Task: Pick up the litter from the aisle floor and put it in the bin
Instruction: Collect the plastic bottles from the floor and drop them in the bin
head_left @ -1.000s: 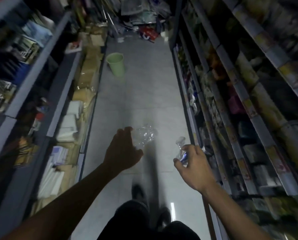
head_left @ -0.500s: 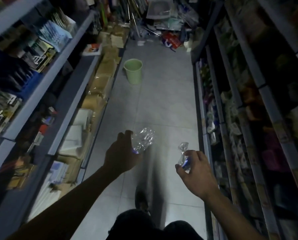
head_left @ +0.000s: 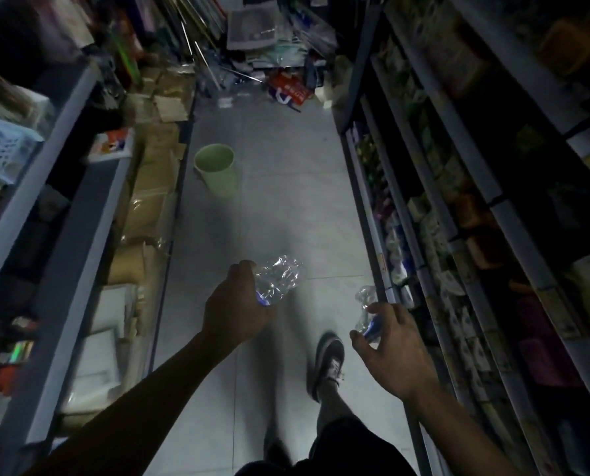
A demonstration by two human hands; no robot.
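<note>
Between 2 rows of dim shelves, the left hand (head_left: 233, 312) grips a crushed clear bottle (head_left: 279, 280) by its blue-capped end, the body pointing forward over the tiled floor (head_left: 286, 207). Nearer the right-hand shelves, the right hand (head_left: 391, 345) pinches a smaller crumpled clear bottle (head_left: 365, 314) between thumb and fingers. Farther up the aisle a pale green bin (head_left: 216, 173) stands upright by the left shelving (head_left: 63, 201), well apart from both hands. 1 dark shoe (head_left: 328, 362) is planted below the right hand.

Shelf goods (head_left: 451, 214) blurred, unreadable; bin (head_left: 218, 173) inside unseen.
</note>
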